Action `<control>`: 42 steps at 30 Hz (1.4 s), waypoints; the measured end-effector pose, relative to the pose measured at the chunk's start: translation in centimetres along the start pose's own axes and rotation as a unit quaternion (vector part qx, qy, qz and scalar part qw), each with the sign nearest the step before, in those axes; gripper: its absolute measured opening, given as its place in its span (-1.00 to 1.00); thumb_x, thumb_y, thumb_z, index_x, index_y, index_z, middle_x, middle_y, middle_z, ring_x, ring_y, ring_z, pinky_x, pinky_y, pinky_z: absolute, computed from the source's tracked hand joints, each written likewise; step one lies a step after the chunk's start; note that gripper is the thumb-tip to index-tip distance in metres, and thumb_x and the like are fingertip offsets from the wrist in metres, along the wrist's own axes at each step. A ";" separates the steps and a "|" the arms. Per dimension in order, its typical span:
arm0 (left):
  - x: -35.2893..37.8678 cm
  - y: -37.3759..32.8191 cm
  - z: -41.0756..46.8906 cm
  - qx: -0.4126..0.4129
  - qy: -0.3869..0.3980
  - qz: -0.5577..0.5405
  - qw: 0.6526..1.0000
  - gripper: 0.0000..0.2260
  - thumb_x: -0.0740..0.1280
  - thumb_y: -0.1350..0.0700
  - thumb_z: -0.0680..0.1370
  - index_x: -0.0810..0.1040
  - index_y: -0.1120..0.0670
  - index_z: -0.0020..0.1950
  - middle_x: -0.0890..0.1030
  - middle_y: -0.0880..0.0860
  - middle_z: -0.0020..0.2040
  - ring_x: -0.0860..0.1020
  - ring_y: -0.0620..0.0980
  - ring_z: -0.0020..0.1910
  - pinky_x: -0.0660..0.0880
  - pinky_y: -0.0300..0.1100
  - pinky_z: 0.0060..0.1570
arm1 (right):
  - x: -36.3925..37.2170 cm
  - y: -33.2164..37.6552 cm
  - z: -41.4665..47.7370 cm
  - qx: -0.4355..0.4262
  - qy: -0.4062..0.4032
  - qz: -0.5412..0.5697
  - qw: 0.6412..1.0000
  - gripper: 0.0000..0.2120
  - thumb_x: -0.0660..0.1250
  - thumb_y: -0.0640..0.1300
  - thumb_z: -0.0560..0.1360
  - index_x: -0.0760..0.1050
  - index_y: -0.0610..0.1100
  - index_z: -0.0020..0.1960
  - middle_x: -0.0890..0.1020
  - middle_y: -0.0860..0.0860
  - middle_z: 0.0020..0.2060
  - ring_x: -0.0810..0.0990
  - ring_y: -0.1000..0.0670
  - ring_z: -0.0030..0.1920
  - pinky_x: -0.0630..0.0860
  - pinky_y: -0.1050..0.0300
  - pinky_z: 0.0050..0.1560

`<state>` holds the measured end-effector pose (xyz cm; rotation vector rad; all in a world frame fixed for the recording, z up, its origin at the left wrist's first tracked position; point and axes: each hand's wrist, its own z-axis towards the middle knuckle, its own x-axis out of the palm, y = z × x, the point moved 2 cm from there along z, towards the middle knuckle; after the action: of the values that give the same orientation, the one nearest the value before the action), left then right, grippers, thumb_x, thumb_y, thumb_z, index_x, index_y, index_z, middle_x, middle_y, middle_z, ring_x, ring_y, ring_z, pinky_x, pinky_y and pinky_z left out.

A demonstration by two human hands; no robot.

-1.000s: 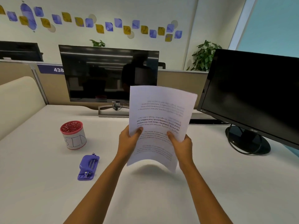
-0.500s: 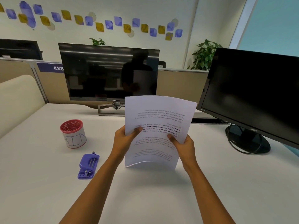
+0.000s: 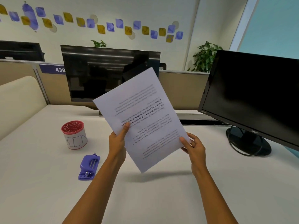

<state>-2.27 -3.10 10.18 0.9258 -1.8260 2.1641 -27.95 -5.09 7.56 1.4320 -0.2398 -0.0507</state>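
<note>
White printed sheet (image 3: 142, 120), purple punch (image 3: 89, 167), red-patterned white cup (image 3: 74, 135)

On my left, white surface (image 3: 40, 191): red perforated cup (image 3: 74, 135) marked BIN, upright | nearer me, apart from it: purple punch (image 3: 89, 168) lying flat | ahead: dark Dell monitor (image 3: 97, 75) | my right: dark Acer monitor (image 3: 252, 97), angled inward | behind beige partition (image 3: 182, 88): leafy plant (image 3: 204, 59)

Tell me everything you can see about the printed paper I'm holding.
The printed paper is white and thin, with paragraphs of black text, some bold, upside down to the camera. It hangs askew above the white desk, one corner pointing down, its far end in front of the left monitor. The left hand pinches its left edge, thumb on the front; the right hand pinches its right corner. One sheet or several, I cannot tell.
</note>
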 end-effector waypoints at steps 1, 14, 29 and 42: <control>0.2 0.0 -0.1 -0.001 -0.002 -0.028 1.000 -0.82 0.32 0.12 0.52 0.54 0.02 0.11 0.71 -0.09 -0.09 0.69 -0.07 -0.17 0.65 -0.14 -0.22 | 0.2 -0.1 -0.1 0.022 -0.001 0.041 0.999 -0.72 0.42 -0.12 0.44 0.46 0.07 0.10 0.64 -0.03 0.04 0.67 -0.05 -0.01 0.65 0.22 -0.15; 0.8 1.8 -1.2 -0.054 -0.044 -0.114 0.991 -0.58 0.28 0.30 0.52 0.37 0.15 0.37 0.54 0.13 0.24 0.58 0.09 0.08 0.58 0.02 0.04 | 3.6 -2.0 -1.4 0.117 0.097 0.184 0.971 -0.61 0.47 -0.18 0.34 0.56 -0.03 0.16 0.70 -0.03 0.06 0.69 -0.03 0.03 0.65 0.08 -0.13; -2.9 -0.8 2.4 -0.028 0.052 0.355 0.933 -0.82 0.36 0.02 0.50 0.53 -0.01 0.09 0.62 -0.01 -0.01 0.60 -0.05 -0.15 0.48 -0.29 -0.27 | -1.4 2.1 1.4 0.021 0.067 -0.034 0.997 -0.84 0.48 -0.17 0.38 0.58 0.02 -0.08 0.72 0.14 -0.21 0.73 0.05 -0.24 0.62 0.24 -0.34; -1.9 1.6 0.4 0.074 0.010 0.300 0.951 -0.83 0.35 0.03 0.49 0.48 -0.08 0.06 0.60 -0.07 -0.07 0.59 -0.06 -0.15 0.50 -0.34 -0.29 | 0.6 -0.3 -0.3 -0.033 -0.006 -0.078 0.996 -0.76 0.40 -0.08 0.46 0.47 0.05 0.09 0.62 0.12 -0.09 0.61 0.08 -0.11 0.52 0.32 -0.29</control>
<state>-1.37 -3.38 7.83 0.3846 -2.1689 2.6636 -27.23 -4.96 7.31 1.3825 -0.1343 -0.1939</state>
